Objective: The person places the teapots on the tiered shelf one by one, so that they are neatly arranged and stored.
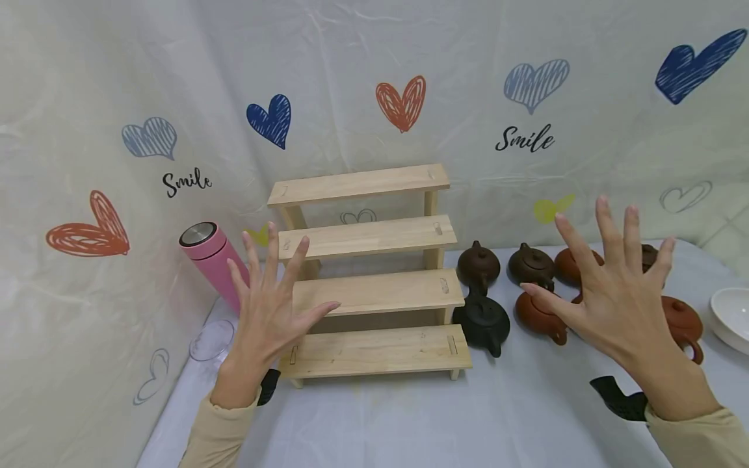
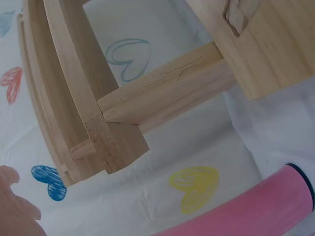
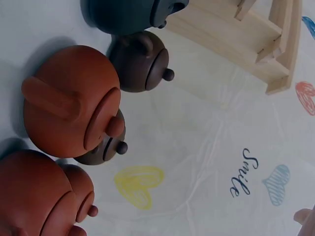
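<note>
Both grips released: left hand (image 1: 266, 318), lower left; right hand (image 1: 620, 305), lower right. Lifting the round reddish-brown clay teapot (image 3: 69, 132), right-wrist view, upper left, warrants steadying its lid (image 3: 102, 119).

I hold my left hand (image 1: 263, 318) and right hand (image 1: 620, 309) apart, fingers (image 1: 610, 234) straight and spread, thumbs (image 1: 316, 315) pointing inward, backs toward me.

The central rack (image 1: 380, 292) is wood, smooth and matt, rough at one beam end (image 2: 100, 147). Just past three o'clock, the teapots (image 1: 534, 315) look like smooth matt clay; the bowl (image 1: 734, 315) is glossy. At nine, the flask (image 1: 218, 270) looks satiny, its cap (image 1: 199, 233) metallic. At twelve, the creased backdrop (image 1: 333, 58) resembles plastic.
</note>
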Action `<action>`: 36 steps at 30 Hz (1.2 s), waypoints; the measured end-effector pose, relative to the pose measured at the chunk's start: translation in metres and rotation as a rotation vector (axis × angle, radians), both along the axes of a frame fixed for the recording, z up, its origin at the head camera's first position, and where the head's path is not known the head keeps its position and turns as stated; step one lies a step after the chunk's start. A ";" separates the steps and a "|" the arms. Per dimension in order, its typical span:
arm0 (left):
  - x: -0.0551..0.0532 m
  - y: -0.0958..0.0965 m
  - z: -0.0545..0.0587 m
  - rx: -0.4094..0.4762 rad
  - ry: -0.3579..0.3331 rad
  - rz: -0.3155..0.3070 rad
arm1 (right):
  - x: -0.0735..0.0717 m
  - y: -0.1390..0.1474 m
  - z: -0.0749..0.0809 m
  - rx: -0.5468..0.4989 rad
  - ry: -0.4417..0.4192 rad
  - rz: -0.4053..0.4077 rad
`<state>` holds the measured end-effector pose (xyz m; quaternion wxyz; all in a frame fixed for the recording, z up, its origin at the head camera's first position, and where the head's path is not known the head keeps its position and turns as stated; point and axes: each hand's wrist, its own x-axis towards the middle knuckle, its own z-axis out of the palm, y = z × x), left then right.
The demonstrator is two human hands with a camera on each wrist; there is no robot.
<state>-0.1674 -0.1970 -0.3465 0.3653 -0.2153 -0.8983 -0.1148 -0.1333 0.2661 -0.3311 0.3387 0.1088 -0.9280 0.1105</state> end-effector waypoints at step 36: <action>0.016 -0.021 -0.032 0.534 -0.773 0.019 | 0.014 -0.028 -0.021 -0.407 -0.429 0.394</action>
